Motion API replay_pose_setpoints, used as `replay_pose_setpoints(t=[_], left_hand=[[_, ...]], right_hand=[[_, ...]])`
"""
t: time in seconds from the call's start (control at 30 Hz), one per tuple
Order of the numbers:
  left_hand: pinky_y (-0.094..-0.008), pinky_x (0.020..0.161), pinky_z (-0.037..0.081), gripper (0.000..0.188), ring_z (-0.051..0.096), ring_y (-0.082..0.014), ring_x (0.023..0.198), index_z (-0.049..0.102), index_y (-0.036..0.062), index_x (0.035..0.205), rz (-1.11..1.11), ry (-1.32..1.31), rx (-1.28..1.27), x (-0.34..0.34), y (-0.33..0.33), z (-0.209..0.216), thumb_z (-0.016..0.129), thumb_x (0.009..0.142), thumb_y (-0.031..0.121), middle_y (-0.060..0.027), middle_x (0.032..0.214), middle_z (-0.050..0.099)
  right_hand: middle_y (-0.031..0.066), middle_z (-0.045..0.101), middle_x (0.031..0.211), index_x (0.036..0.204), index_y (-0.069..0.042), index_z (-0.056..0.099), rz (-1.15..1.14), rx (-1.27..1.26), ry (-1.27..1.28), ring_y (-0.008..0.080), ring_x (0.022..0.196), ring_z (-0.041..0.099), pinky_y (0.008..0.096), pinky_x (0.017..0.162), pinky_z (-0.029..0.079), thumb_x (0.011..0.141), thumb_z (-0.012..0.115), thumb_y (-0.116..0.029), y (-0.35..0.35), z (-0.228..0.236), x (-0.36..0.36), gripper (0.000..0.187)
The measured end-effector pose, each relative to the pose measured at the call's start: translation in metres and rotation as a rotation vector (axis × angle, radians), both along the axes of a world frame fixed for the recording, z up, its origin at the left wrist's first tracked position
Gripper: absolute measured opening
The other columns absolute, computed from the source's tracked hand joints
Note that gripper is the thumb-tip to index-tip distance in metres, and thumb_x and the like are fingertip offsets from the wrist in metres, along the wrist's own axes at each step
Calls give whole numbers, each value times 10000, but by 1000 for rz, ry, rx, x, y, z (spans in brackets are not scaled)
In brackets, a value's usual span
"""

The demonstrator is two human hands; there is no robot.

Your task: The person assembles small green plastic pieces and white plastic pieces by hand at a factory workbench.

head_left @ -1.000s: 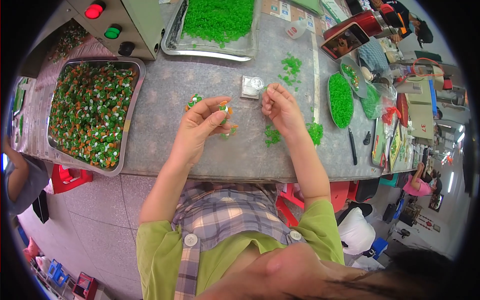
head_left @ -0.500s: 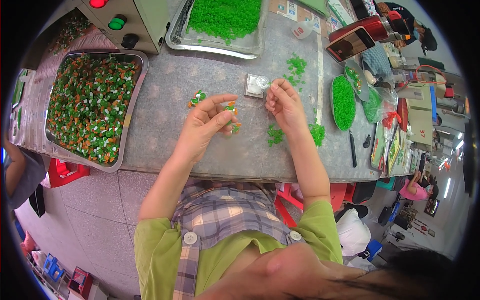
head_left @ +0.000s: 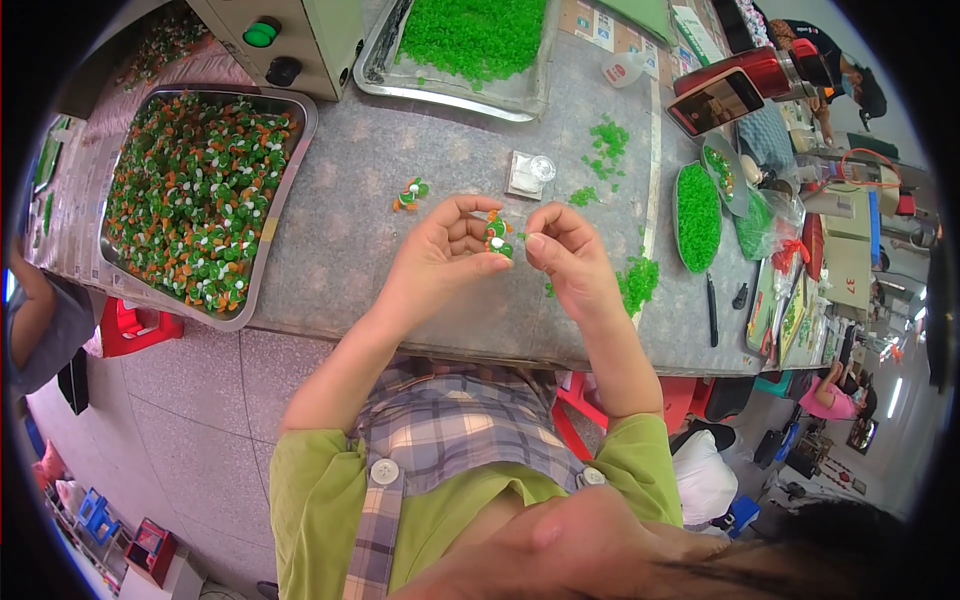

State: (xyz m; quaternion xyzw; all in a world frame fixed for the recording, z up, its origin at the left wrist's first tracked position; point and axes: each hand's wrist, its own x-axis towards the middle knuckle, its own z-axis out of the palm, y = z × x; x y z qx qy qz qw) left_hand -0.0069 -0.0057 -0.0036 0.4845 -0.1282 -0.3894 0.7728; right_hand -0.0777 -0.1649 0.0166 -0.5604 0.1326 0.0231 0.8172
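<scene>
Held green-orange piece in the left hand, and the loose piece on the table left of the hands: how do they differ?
The held piece is pinched in the left hand; the loose piece lies untouched on the table.
The held piece shows orange at its far end; the loose piece shows orange at its near end.
Both are small and mix green, orange and white.

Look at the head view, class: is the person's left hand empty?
No, the left hand holds a small green, white and orange piece.
</scene>
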Motion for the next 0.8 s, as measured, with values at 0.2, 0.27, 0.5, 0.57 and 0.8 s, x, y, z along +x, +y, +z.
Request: replay_pose_setpoints(t=[0.2,0.27,0.5,0.57,0.8], left_hand=[[-217,706,456,477,540,-117,821,403,6,1120,-24,-57,27,-4,-1,3,641,707,-24,-61,891,539],[-216,704,457,474,542,-116,811,402,6,1119,-22,-65,39,-5,-1,5,639,709,-25,-62,886,539],[-210,694,457,461,546,-115,796,398,3,1115,-16,-164,126,-6,-3,4,631,718,-25,-62,882,535],[-214,686,461,460,552,-113,784,406,7,1111,-6,-212,154,-7,-2,4,642,716,-7,-61,875,542],[-236,644,478,445,580,-111,718,473,28,1059,88,-584,344,-11,-4,11,702,682,91,-51,818,585]], right_hand=[[-44,524,776,830,-72,537,50,50,44,30,708,453,167,608,340,785,605,-134,4,0,0,102],[-35,533,793,827,-68,534,52,45,47,37,743,473,176,644,362,786,604,-136,4,-1,0,106],[-31,530,790,825,-58,525,41,-62,21,42,761,480,183,673,373,792,589,-114,6,4,-1,91],[-33,525,783,821,-56,521,28,-135,9,37,750,474,179,669,369,797,579,-103,7,5,-1,78],[-32,517,761,802,-55,512,19,-21,46,32,710,459,179,641,359,802,577,-115,3,-6,-6,89]])
